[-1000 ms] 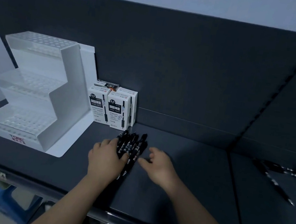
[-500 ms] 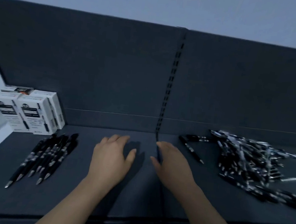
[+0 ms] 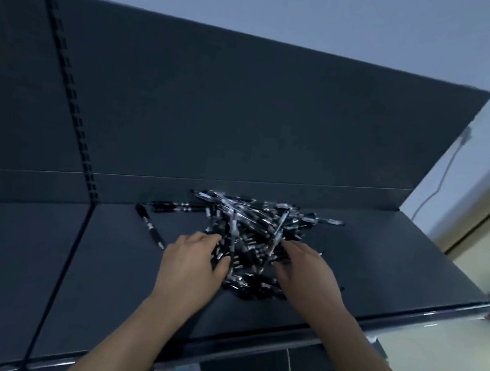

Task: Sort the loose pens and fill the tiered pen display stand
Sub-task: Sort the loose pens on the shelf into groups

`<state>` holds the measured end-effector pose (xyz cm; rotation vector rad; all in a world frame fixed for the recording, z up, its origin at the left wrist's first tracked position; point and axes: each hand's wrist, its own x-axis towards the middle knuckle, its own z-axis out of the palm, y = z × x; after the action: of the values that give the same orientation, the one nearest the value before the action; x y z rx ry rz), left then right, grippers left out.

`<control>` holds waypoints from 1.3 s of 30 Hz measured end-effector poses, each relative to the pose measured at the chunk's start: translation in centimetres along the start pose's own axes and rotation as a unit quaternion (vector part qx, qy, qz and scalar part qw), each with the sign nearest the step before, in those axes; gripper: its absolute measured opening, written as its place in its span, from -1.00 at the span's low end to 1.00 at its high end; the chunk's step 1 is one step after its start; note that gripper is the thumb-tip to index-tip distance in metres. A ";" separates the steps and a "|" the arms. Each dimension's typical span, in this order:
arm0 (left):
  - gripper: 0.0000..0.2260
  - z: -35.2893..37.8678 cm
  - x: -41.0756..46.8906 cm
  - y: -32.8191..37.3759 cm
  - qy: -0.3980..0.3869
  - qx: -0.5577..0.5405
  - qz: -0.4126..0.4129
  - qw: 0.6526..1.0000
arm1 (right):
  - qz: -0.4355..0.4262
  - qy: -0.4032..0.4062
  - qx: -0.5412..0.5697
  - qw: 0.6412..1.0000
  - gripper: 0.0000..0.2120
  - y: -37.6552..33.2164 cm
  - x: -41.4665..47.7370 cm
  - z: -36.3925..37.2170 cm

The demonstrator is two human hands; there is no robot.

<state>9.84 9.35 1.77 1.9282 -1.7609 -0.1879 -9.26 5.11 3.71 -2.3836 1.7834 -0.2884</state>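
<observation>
- Dark grey shelf (image 3: 382, 265) carries a tangled pile of black pens (image 3: 250, 226); the pile lies on the right section of the shelf, from its back edge to about the middle.
- Left hand (image 3: 192, 265) rests on the left side of the pile, fingers reaching among the pens, thumb spread apart. I cannot tell if it holds any pen.
- Right hand (image 3: 306, 274) touches the right side of the pile; its fingertips are hidden among the pens, so its grip cannot be told.
- Two single pens lie apart, left of the pile: one slanted pen (image 3: 151, 226) and one pen near the back edge (image 3: 172, 207).
</observation>
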 end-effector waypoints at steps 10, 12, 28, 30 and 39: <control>-0.71 7.7 8.1 5.2 -0.054 -0.005 0.027 0.998 | 0.051 -0.028 0.016 0.998 -0.53 9.9 5.5 0.3; -0.75 8.9 9.8 5.6 -0.065 -0.006 0.040 0.997 | 0.056 -0.033 0.016 0.998 -0.53 11.0 7.0 0.7; -0.78 9.7 18.8 0.2 -0.036 0.123 -0.004 0.992 | -0.013 -0.067 0.094 0.993 -0.74 12.7 17.8 2.5; -0.83 9.7 19.0 0.2 -0.028 0.112 0.005 0.993 | -0.033 -0.082 0.100 0.991 -0.69 13.3 18.8 2.5; -0.88 8.1 17.9 2.7 0.110 -0.110 -0.040 0.987 | -0.090 -0.123 0.105 0.983 -0.71 16.8 21.5 3.1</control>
<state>6.53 -10.14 0.34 1.7876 -1.4569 -0.1806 -18.21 -20.24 -1.83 -2.3175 1.3637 -0.1821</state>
